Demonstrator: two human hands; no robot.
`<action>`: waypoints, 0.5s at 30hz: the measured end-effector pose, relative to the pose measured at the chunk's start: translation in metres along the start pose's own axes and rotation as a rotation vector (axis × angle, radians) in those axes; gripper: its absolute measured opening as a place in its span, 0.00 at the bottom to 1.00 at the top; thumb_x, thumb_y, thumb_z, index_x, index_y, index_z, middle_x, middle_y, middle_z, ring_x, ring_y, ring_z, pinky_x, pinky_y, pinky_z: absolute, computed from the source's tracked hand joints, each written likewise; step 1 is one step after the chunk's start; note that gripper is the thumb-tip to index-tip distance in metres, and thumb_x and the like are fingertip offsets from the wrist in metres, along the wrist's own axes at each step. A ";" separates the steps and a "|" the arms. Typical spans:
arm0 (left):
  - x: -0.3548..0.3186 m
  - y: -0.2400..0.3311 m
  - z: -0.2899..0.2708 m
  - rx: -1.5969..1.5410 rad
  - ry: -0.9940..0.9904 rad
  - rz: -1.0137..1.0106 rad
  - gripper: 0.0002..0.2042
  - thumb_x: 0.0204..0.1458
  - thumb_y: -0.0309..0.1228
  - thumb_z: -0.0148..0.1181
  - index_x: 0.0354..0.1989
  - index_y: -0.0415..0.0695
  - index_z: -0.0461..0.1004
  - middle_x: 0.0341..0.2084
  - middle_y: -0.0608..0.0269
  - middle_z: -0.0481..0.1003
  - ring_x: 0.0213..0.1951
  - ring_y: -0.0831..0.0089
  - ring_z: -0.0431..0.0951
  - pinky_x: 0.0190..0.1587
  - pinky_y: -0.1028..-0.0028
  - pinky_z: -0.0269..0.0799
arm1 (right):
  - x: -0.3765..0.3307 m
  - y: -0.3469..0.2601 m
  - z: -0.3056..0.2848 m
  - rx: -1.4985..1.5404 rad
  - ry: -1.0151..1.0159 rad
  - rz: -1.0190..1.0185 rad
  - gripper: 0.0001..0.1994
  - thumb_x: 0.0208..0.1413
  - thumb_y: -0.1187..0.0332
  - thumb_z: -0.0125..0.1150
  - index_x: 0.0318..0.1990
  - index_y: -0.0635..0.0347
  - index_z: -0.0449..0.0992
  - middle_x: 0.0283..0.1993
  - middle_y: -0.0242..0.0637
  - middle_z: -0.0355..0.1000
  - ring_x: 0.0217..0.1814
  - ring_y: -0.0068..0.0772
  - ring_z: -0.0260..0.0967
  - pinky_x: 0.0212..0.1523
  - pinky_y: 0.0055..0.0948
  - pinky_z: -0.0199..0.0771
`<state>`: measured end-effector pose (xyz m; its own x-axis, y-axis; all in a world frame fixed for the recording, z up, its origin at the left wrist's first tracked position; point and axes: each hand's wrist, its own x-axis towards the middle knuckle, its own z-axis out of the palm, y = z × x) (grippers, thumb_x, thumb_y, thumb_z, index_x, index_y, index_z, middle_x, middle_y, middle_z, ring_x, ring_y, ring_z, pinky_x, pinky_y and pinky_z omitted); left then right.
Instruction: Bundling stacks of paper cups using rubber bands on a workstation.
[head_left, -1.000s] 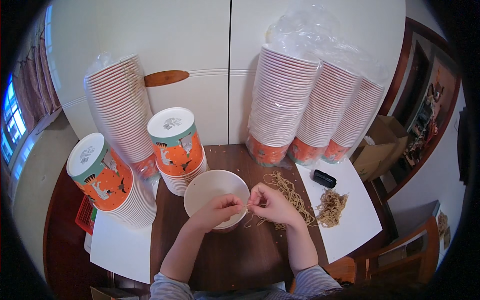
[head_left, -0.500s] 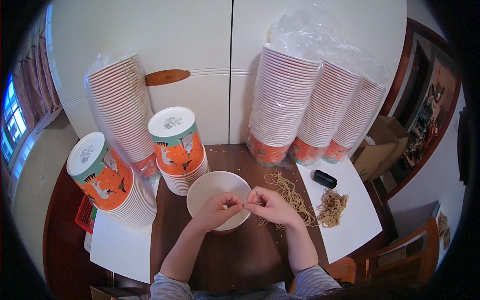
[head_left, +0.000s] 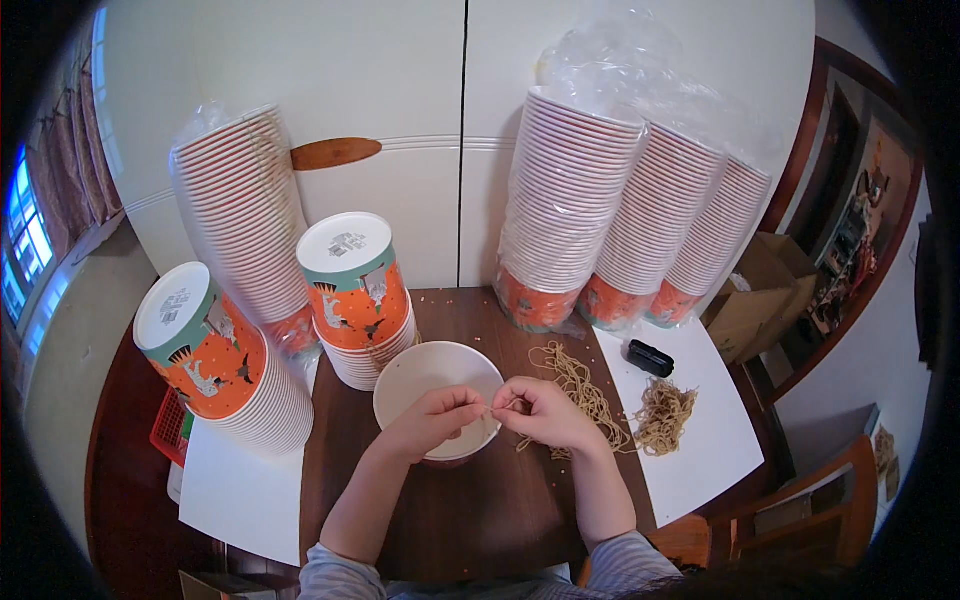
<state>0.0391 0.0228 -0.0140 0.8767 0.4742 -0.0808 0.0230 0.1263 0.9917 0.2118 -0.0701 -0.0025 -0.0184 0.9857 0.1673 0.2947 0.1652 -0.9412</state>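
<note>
While pinched together over the near rim of a white round paper bowl [head_left: 437, 385], left hand [head_left: 432, 421] and right hand [head_left: 541, 412], fingertips almost meeting, both closed on a thin tan elastic loop [head_left: 497, 408] stretched between them. Bowl upright, open, near the middle of the dark brown wooden table [head_left: 480, 520]. Right of the right hand, a loose strand-pile of tan elastic bands [head_left: 580, 385] on the bare wood, and a denser tangle [head_left: 665, 415] on a white sheet [head_left: 700, 470] at the table's right edge, beside a small black oblong object [head_left: 650, 357]. Along the far edge, tall plastic-wrapped stacks of orange-and-white paper bowls [head_left: 640, 220]; at the far left, another wrapped stack [head_left: 240, 215]. Two inverted orange printed stacks [head_left: 360, 300] [head_left: 215, 360] toward the left edge, the nearer on a second white sheet [head_left: 240, 495].
</note>
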 end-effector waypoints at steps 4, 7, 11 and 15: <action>0.001 -0.003 -0.001 -0.046 -0.001 -0.014 0.06 0.53 0.34 0.50 0.31 0.47 0.70 0.21 0.79 0.64 0.21 0.91 0.58 0.23 0.89 0.54 | -0.002 -0.011 0.000 -0.110 0.041 -0.081 0.06 0.44 0.75 0.60 0.31 0.59 0.70 0.23 0.22 0.64 0.22 0.09 0.55 0.21 0.13 0.56; 0.001 -0.003 -0.002 -0.059 0.006 -0.027 0.06 0.53 0.34 0.50 0.30 0.47 0.69 0.22 0.78 0.64 0.22 0.90 0.58 0.24 0.88 0.55 | -0.003 -0.019 -0.001 -0.197 0.076 -0.199 0.07 0.42 0.74 0.62 0.31 0.58 0.72 0.23 0.24 0.65 0.21 0.12 0.57 0.21 0.15 0.57; 0.000 0.000 -0.001 -0.092 -0.019 -0.025 0.05 0.53 0.34 0.49 0.30 0.47 0.69 0.23 0.78 0.64 0.23 0.90 0.59 0.25 0.88 0.55 | -0.003 -0.019 0.000 -0.302 0.050 -0.352 0.08 0.40 0.73 0.64 0.30 0.58 0.74 0.25 0.30 0.68 0.24 0.21 0.66 0.23 0.20 0.65; 0.000 0.000 -0.001 -0.117 -0.027 -0.032 0.05 0.53 0.34 0.49 0.30 0.48 0.69 0.24 0.78 0.66 0.24 0.91 0.59 0.25 0.88 0.55 | -0.001 -0.015 0.001 -0.406 0.032 -0.429 0.08 0.40 0.73 0.64 0.31 0.57 0.75 0.27 0.31 0.69 0.27 0.27 0.70 0.26 0.23 0.69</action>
<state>0.0387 0.0238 -0.0138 0.8890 0.4448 -0.1082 -0.0032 0.2425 0.9702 0.2068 -0.0740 0.0116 -0.1896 0.8308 0.5233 0.6099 0.5174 -0.6003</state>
